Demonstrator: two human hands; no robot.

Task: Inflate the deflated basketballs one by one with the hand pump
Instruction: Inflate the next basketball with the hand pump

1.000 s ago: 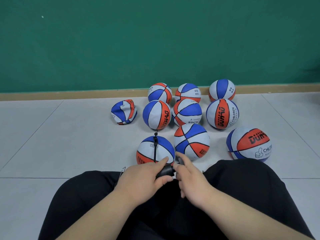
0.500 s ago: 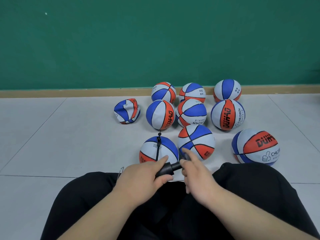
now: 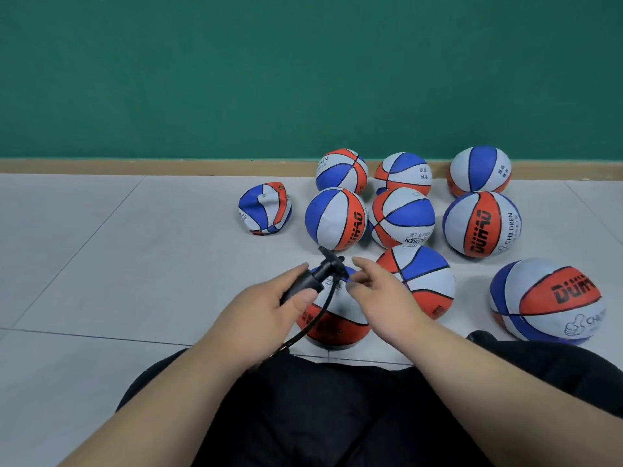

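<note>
Left hand [image 3: 266, 308] clamped round the black barrel of the hand pump [image 3: 315, 276], directly above the near ball [image 3: 337, 318], barrel tilted with its head up and away; thin black hose [image 3: 317, 316] curving from the pump head down across the near ball's front toward the lap; right hand [image 3: 381, 291] unclenched, thumb and fingers loosely spread just right of the pump head, over the near ball's right shoulder; contact with the pump impossible to tell; hands apart, though close. Near ball round, red, white and blue, on the grey tiled floor [image 3: 135, 264] just ahead of the black trousers [image 3: 320, 416]; behind and left of the near ball, well apart, a crumpled flat basketball [image 3: 264, 208]; just beside the near ball's right flank, another full ball [image 3: 421, 281]; farther right, a ball marked DUHAO [image 3: 546, 301]; straight behind the near ball, a blue-white-red ball [image 3: 335, 219], five more round ones beside and beyond it, up to the wooden skirting [image 3: 135, 166] and green wall [image 3: 269, 79].
</note>
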